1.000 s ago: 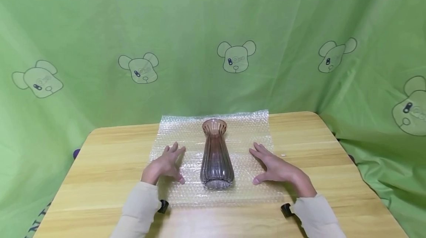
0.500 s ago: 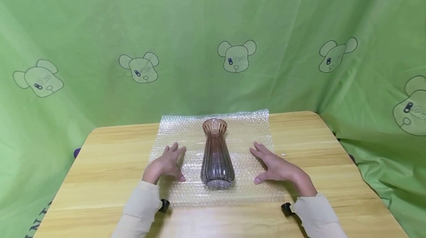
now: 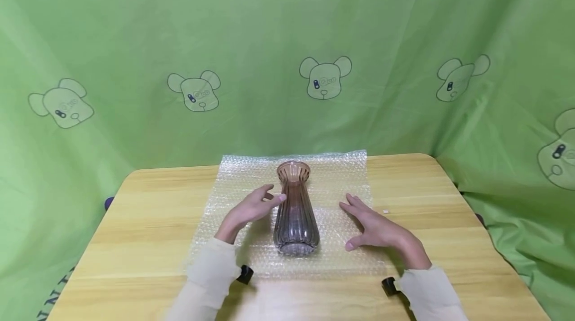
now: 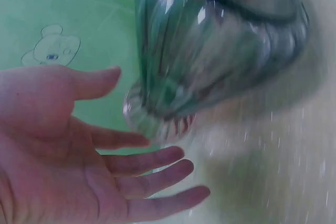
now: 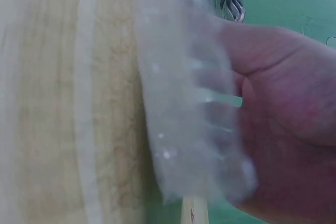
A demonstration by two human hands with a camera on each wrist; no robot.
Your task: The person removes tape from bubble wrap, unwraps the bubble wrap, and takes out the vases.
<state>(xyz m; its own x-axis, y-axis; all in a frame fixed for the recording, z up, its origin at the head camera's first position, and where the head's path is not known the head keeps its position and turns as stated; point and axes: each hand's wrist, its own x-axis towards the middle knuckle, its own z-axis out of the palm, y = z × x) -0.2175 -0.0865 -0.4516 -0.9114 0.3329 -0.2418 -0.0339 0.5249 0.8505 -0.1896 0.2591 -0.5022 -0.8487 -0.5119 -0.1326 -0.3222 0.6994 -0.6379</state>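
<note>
A ribbed glass vase (image 3: 297, 218), pinkish at the mouth and grey toward the base, lies on its side on a sheet of bubble wrap (image 3: 247, 176), mouth pointing away. My left hand (image 3: 251, 207) hovers at the vase's left side, its thumb tip overlapping the glass in the head view. In the left wrist view, the palm faces the vase (image 4: 210, 51) with fingers extended. To the right of the vase, my right hand (image 3: 375, 228) is spread over the wrap, thumb and fingers apart. The wrap's edge (image 5: 173, 103) covers those fingers in the right wrist view.
The wrap lies on a light wooden table (image 3: 148, 231) with rounded far corners. Behind and beside it hangs a green cloth (image 3: 260, 36) printed with bear heads. A small white scrap (image 3: 385, 211) sits right of the wrap.
My left hand has moved right and inward, from beside the vase to close against its side. The right hand and the vase stay put; the head view has shifted slightly.
</note>
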